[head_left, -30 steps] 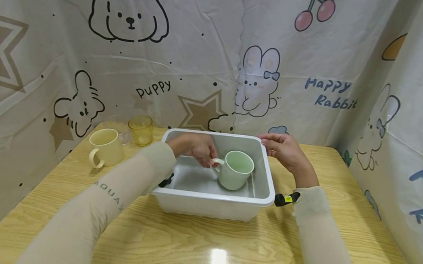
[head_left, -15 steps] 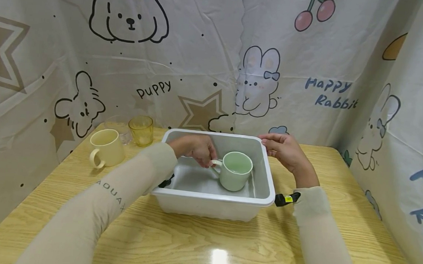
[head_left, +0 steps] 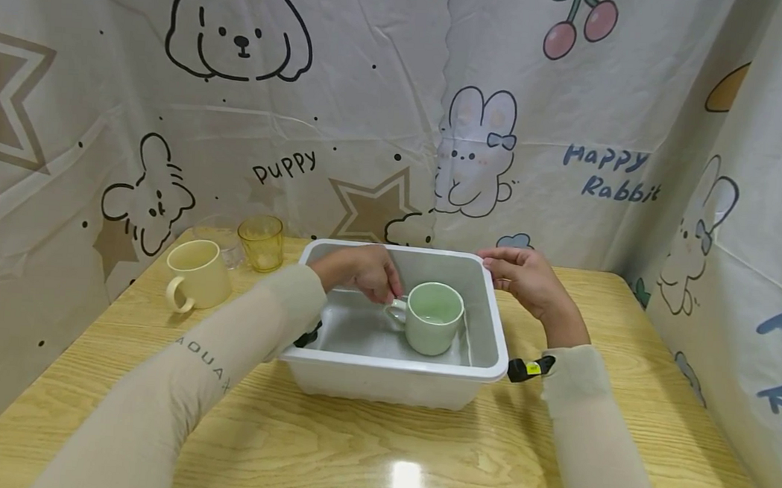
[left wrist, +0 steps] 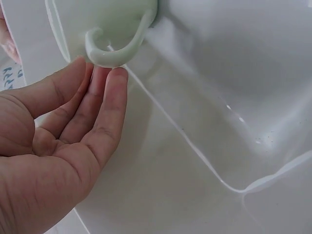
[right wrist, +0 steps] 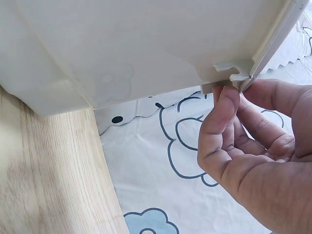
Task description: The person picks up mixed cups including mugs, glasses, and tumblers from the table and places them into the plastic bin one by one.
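A pale green mug [head_left: 433, 320] stands upright inside a white plastic bin [head_left: 393, 365], toward its right side, its handle facing left. My left hand [head_left: 370, 274] reaches into the bin beside that handle. In the left wrist view the left fingers [left wrist: 114, 92] are nearly straight, their tips at or just off the handle [left wrist: 114, 58], not wrapped round it; whether they touch cannot be told. At the bin's far right corner, my right hand [head_left: 523, 276] pinches the rim between thumb and fingers, as the right wrist view of the hand [right wrist: 253, 131] shows.
Left of the bin on the wooden table [head_left: 311, 448] stand a yellow mug [head_left: 198, 275], an amber glass [head_left: 261, 243] and a clear glass [head_left: 221, 242]. A printed cloth [head_left: 374, 86] hangs behind and at the sides.
The green mug has gone from tilted to upright and sits slightly lower and farther left. My left fingers have loosened from its handle. The right hand has stayed on the rim.
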`<state>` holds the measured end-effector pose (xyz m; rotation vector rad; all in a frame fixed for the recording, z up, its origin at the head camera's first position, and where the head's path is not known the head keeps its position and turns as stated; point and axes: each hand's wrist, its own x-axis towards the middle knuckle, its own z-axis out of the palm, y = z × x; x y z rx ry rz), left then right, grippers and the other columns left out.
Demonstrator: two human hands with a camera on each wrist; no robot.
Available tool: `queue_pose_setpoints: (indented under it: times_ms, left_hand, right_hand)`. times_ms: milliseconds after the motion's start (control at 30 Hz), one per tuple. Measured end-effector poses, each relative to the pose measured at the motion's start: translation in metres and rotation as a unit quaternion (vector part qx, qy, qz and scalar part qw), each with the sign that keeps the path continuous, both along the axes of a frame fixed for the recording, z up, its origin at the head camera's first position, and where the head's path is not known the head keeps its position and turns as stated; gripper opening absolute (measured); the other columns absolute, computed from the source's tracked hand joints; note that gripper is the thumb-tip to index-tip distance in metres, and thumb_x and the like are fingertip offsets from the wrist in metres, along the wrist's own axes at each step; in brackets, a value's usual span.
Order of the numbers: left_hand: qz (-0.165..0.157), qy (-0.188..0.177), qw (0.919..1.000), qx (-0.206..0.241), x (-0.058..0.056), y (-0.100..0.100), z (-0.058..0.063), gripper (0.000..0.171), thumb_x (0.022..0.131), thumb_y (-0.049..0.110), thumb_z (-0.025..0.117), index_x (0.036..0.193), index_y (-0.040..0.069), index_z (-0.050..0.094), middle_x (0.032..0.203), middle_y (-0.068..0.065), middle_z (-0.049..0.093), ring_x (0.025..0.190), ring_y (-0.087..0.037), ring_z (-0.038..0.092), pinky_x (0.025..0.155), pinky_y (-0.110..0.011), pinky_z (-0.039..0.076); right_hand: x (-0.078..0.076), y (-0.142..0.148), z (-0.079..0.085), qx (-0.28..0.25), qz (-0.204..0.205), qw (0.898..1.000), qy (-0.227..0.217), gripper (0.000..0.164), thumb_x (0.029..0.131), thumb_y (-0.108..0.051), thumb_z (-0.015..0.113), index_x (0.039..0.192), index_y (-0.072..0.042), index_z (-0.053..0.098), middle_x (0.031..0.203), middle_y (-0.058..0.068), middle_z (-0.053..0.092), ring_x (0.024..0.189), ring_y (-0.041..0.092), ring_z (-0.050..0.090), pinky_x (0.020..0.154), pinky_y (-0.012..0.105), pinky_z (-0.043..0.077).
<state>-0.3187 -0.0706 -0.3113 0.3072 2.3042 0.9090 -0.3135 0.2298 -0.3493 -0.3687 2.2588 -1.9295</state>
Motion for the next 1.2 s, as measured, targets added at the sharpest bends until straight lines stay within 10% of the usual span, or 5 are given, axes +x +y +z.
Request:
queue_pose_setpoints:
  times_ms: [600,1200]
  left_hand:
    - [-0.023,0.077,0.9964,0.028,0.009,0.0,0.027,0.027,0.093,0.001,0.071,0.119,-0.004,0.071,0.098,-0.007,0.071,0.088,-0.017,0.065,0.084,-0.03,0.058]
    - [0.032,0.115,0.9873,0.104,0.012,-0.024,0.066,0.029,0.097,0.009,0.071,0.125,0.002,0.069,0.119,-0.014,0.07,0.112,-0.03,0.067,0.095,-0.038,0.056]
  right_hand:
    - [0.0,0.0,-0.001,0.0,0.0,1.0,-0.006,0.037,0.104,-0.014,0.061,0.13,0.012,0.058,0.106,0.002,0.07,0.091,0.016,0.066,0.082,0.029,0.058]
    - [0.0,0.0,-0.001,-0.001,0.006,1.0,0.003,0.039,0.105,-0.013,0.06,0.133,0.013,0.056,0.108,0.003,0.07,0.09,0.016,0.066,0.081,0.028,0.058]
